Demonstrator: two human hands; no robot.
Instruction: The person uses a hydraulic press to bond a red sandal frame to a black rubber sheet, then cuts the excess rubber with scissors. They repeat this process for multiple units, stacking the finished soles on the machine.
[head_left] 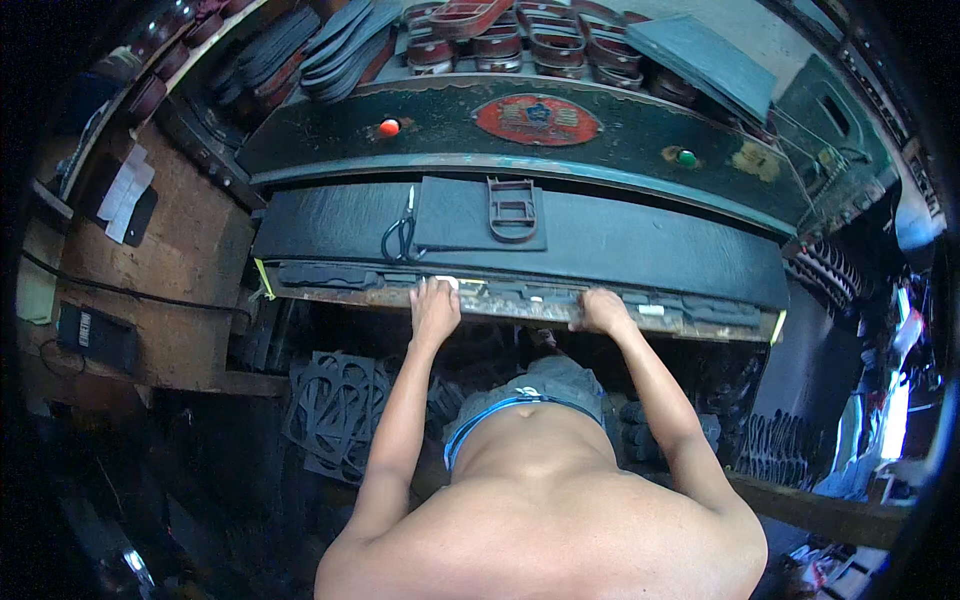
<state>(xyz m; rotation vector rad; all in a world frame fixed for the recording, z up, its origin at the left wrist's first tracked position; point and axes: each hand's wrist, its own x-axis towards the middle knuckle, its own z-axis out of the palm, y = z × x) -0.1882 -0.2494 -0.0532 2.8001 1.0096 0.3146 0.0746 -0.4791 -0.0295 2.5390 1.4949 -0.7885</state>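
My left hand (435, 308) and my right hand (604, 310) are closed over the worn front edge (510, 308) of the machine's bed, a short way apart. Beside the left fingertips is a small white piece, partly hidden. Beyond my hands, a thick dark sheet (650, 240) covers the bed. Flat dark pieces (465, 222) lie on it, and a brown sole-shaped cutting die (513, 212) stands on their right part. Just left of them rest black-handled scissors (400, 236), blades pointing away from me.
A green machine beam (340, 125) spans the back, with an orange button (389, 127) and a green one (686, 158). Above it sit several dies (555, 45) and stacked dark soles (345, 50). Cut-out sheet scraps (335, 410) lie below left. A wooden panel (190, 240) stands left.
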